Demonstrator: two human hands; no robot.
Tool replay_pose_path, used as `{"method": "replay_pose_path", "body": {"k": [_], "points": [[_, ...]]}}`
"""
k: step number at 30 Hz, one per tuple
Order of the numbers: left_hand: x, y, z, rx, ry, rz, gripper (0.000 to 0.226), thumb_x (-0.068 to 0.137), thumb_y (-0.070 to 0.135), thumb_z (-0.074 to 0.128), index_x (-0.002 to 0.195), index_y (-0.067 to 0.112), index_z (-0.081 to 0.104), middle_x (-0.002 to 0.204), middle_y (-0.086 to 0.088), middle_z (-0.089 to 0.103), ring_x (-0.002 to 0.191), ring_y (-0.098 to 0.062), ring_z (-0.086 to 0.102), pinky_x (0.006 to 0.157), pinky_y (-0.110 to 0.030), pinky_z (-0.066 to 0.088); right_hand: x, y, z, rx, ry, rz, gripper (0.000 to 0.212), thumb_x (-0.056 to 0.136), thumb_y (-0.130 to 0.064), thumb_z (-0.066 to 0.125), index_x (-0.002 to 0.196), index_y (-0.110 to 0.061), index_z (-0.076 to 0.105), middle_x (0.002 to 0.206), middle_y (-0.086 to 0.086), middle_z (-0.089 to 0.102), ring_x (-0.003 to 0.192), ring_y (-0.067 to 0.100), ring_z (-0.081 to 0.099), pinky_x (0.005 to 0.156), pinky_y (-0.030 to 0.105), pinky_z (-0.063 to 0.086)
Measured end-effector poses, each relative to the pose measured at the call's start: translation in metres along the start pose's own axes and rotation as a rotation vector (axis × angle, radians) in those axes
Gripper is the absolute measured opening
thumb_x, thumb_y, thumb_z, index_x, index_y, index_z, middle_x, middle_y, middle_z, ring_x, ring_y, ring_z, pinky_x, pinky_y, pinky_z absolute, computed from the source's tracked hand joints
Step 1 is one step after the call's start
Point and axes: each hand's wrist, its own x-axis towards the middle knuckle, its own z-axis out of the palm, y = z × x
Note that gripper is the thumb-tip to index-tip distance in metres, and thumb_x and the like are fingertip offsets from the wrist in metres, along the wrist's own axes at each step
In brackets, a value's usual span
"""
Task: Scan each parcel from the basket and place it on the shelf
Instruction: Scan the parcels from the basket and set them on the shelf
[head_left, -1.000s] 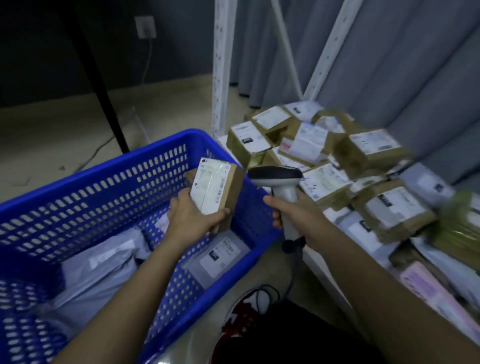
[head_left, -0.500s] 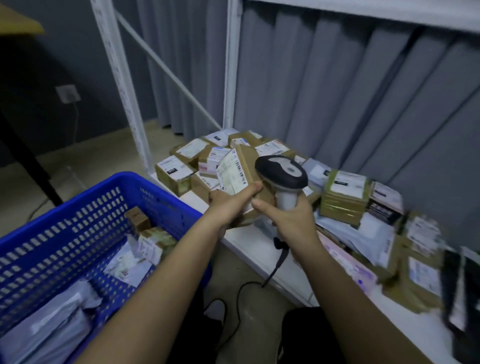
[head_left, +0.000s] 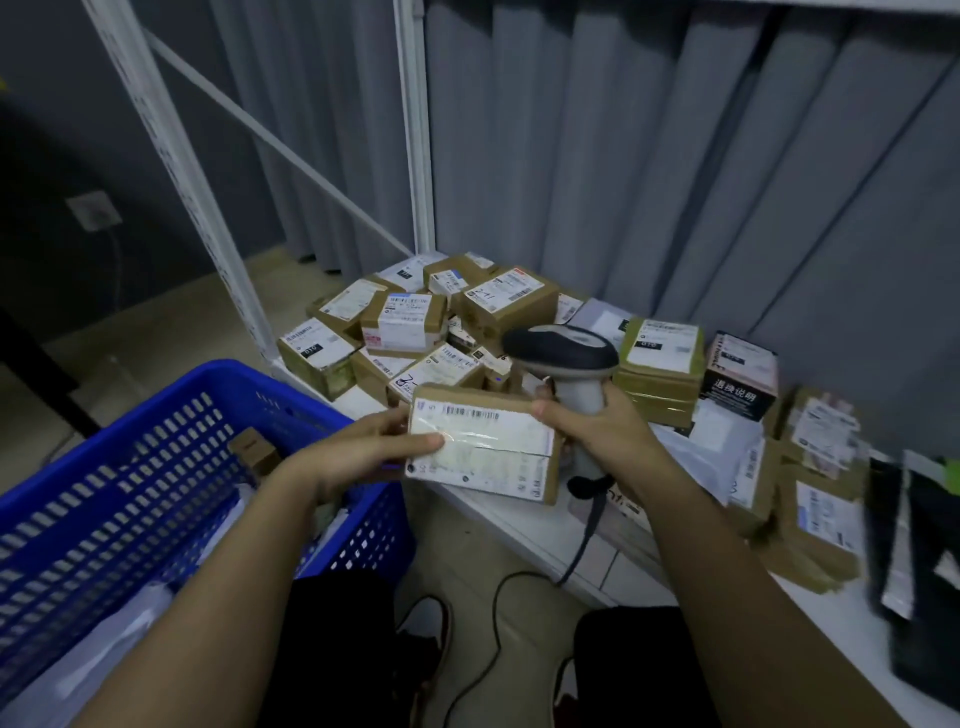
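basket left | shelf right | parcels on shelf

— Inventory, please?
— One blue basket, one handheld scanner, one parcel held up, two hands.
— And the shelf?
— Parcels heaped; blurred, exact count undeterminable.

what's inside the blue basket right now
The blue basket holds a small brown box and pale plastic mailers. The left arm covers part of it.

Brown parcel, white label up, flat over shelf edge; blue basket left; scanner just behind.
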Motion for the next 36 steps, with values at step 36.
{"method": "replay_pose_path", "body": {"k": [36], "points": [[0.038, 0.011, 0.042, -0.176, 0.5, 0.105, 0.04, 0.083, 0.038, 0.068, 0.114, 0.018, 0.051, 0.103, 0.001, 0.063, 0.094, -0.019, 0.064, 0.064, -0.027, 0.054, 0.005, -0.002, -0.035, 0.059, 0.335, 0.069, 0.023, 0.082, -0.028, 0.074, 0.086, -0.008, 0.062, 0.063, 0.003, 0.057, 0.052, 0.013, 0.051, 0.05, 0.025, 0.042]]}}
